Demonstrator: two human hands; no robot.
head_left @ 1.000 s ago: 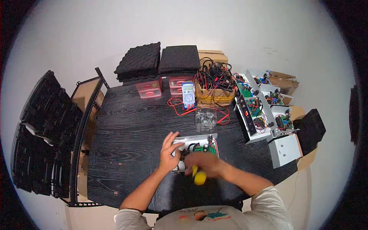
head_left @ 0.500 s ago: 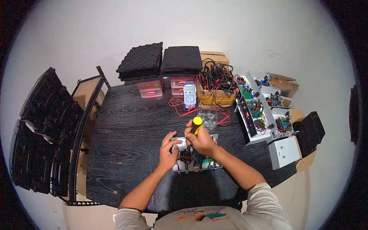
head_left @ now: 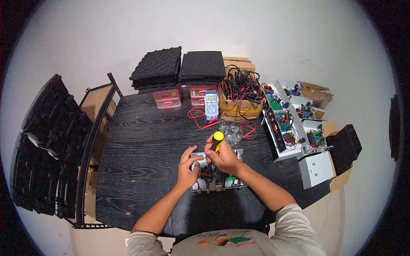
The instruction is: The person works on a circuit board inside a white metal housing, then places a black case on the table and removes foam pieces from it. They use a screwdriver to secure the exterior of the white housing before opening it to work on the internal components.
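Note:
My right hand [head_left: 223, 158] is wrapped round a screwdriver [head_left: 218, 136] with a black and yellow handle, held upright over a metal chassis [head_left: 200, 186]. The screwdriver's tip is hidden behind my fingers. At the chassis's upper left, my left hand [head_left: 188, 170] grips it, index finger and thumb close to the screwdriver. Inside the chassis are dark wired parts and a green circuit board [head_left: 231, 181], partly covered by my hands. Just beyond my right hand lies a clear bag or container of small metal hardware [head_left: 231, 131].
A multimeter [head_left: 211, 106] with red leads lies behind the hardware. Further back stand a box of tangled cables [head_left: 241, 107], pink drawers [head_left: 167, 99] and black foam sheets [head_left: 158, 67]. Several opened white chassis [head_left: 282, 123] fill the right side. Black cases [head_left: 53, 141] are at the left.
The screwdriver's handle has tipped very slightly to the left and toward me. My left hand and the chassis have hardly moved.

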